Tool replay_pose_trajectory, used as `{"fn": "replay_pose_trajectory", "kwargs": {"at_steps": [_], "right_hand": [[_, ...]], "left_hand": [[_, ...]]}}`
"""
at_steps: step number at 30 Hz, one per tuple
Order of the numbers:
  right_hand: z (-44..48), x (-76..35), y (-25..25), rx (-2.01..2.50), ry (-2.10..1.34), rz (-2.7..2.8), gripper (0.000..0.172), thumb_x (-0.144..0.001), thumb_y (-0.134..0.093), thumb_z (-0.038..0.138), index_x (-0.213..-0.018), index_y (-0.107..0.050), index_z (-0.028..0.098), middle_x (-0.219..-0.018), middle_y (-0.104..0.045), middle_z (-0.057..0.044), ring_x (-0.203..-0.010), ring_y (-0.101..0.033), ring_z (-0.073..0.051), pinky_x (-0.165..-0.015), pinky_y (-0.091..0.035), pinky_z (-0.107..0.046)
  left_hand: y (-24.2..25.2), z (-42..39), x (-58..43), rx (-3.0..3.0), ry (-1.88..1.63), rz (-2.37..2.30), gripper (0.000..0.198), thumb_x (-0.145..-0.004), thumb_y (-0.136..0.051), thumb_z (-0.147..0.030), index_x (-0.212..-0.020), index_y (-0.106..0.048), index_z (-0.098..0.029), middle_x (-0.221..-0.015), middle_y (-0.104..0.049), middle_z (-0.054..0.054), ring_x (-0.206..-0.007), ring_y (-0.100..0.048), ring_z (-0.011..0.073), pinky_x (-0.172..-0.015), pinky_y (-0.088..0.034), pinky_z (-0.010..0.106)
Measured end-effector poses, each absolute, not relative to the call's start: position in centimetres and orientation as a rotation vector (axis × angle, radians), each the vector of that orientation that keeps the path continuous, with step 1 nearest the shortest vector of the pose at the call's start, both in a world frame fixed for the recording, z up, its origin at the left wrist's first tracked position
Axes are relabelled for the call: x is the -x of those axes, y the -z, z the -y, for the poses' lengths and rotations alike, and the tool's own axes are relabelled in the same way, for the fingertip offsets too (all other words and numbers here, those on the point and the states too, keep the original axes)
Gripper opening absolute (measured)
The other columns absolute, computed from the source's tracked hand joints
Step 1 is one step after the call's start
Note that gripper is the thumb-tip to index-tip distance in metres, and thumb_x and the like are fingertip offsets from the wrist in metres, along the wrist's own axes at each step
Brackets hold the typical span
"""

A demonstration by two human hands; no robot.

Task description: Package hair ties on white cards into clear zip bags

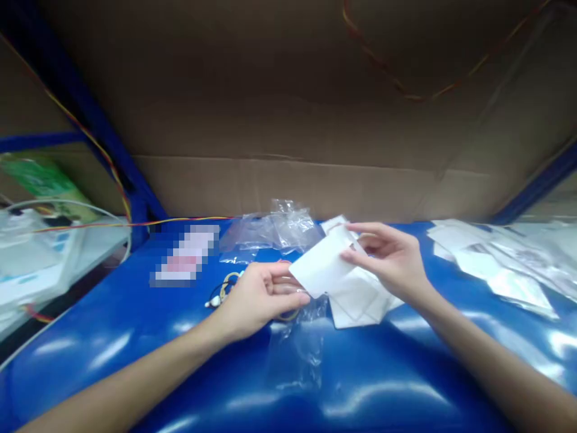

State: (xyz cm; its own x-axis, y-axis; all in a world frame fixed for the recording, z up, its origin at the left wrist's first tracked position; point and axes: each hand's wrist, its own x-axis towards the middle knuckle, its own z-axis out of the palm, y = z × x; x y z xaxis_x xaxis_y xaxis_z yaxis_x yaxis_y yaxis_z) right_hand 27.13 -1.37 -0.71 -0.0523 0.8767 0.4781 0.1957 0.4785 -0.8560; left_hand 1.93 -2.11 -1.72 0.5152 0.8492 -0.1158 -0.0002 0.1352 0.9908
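My right hand pinches a white card between thumb and fingers, tilted above the table. The card's left corner reaches the fingers of my left hand. A clear plastic bag hangs or lies just below the left thumb, and those curled fingers seem to grip its upper part. Under the card is a small pile of white cards. Beside the left hand lie thin bands with black and white bits, partly hidden by it.
More clear plastic bags lie behind the hands. White cards in clear wrapping spread at the right. A blurred-out pinkish slip lies left on the blue surface. A red-yellow wire runs along the cardboard back wall.
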Motion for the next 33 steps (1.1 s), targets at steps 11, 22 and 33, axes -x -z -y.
{"fn": "replay_pose_trajectory", "kwargs": {"at_steps": [11,22,33], "right_hand": [[2.3,-27.0,0.8,0.984,-0.628,1.836,0.039,-0.089,-0.076,0.034,-0.127,-0.075,0.028,-0.127,-0.075,-0.008,-0.1,-0.074,-0.027,-0.077,-0.062,-0.035],[2.8,-25.6,1.5,1.035,-0.804,1.636,0.034,-0.081,-0.084,0.039,-0.11,-0.078,0.023,-0.085,-0.078,-0.005,-0.061,-0.062,-0.017,-0.054,-0.048,-0.029],[4.2,-24.3,1.4,0.837,-0.608,1.973,0.024,-0.088,-0.077,0.03,-0.111,-0.079,0.027,-0.121,-0.065,-0.009,-0.116,-0.063,-0.026,-0.102,-0.051,-0.043]], "left_hand": [[1.5,2.8,-2.2,-1.348,-0.658,-0.836,0.033,-0.08,-0.082,-0.028,-0.112,-0.08,-0.018,-0.095,-0.084,0.007,-0.09,-0.079,0.0262,-0.079,-0.059,0.03],[1.1,2.9,-2.6,-1.276,-0.678,-0.828,0.035,-0.076,-0.085,-0.03,-0.108,-0.08,-0.016,-0.094,-0.084,0.007,-0.094,-0.079,0.0304,-0.088,-0.061,0.038],[0.5,2.7,-2.7,-1.224,-0.843,-0.924,0.044,-0.076,-0.086,-0.026,-0.119,-0.077,-0.018,-0.09,-0.084,0.004,-0.092,-0.08,0.0293,-0.076,-0.064,0.033]]}}
